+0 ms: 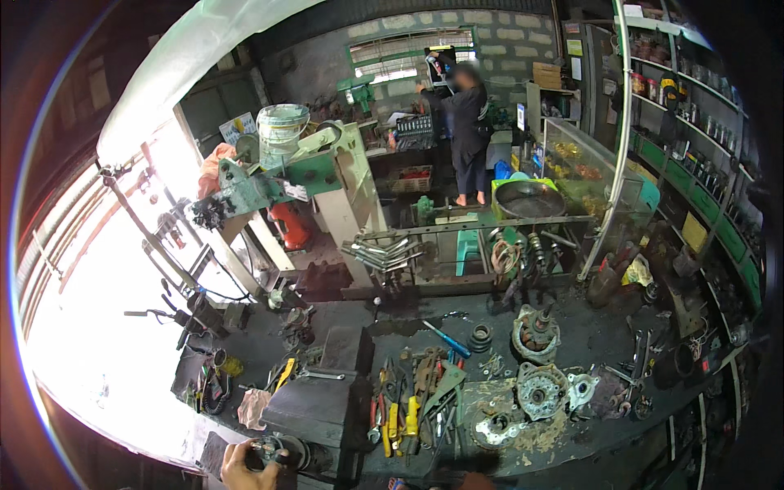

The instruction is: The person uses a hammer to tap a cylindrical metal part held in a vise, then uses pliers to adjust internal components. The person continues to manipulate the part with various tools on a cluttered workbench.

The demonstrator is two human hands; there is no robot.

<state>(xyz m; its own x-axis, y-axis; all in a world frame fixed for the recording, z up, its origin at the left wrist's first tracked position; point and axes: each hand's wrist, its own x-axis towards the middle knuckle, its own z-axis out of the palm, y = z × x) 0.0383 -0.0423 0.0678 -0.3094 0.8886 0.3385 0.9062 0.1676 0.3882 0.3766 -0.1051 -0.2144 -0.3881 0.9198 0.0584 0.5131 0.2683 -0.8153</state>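
My left hand (243, 469) is at the lower left edge, fingers curled round the near end of a dark, round metal part (269, 447). This part lies against a dark cylindrical body (304, 454) beside a large dark metal block (314, 404). A dim brownish shape at the bottom edge, right of the middle, may be my right hand (476, 482); its fingers are lost in shadow. Just above it lie pliers with yellow handles (393, 420), a yellow-handled tool (412, 415) and a green metal bracket (446, 384).
On the dark workbench (343, 314) are a blue-handled screwdriver (447, 339), a round metal housing (541, 390), a copper-wound part (536, 333) and several wrenches (635, 376). A crumpled cloth (254, 407) lies near my left hand. Behind the bench, another person (469, 131) stands by the far wall.
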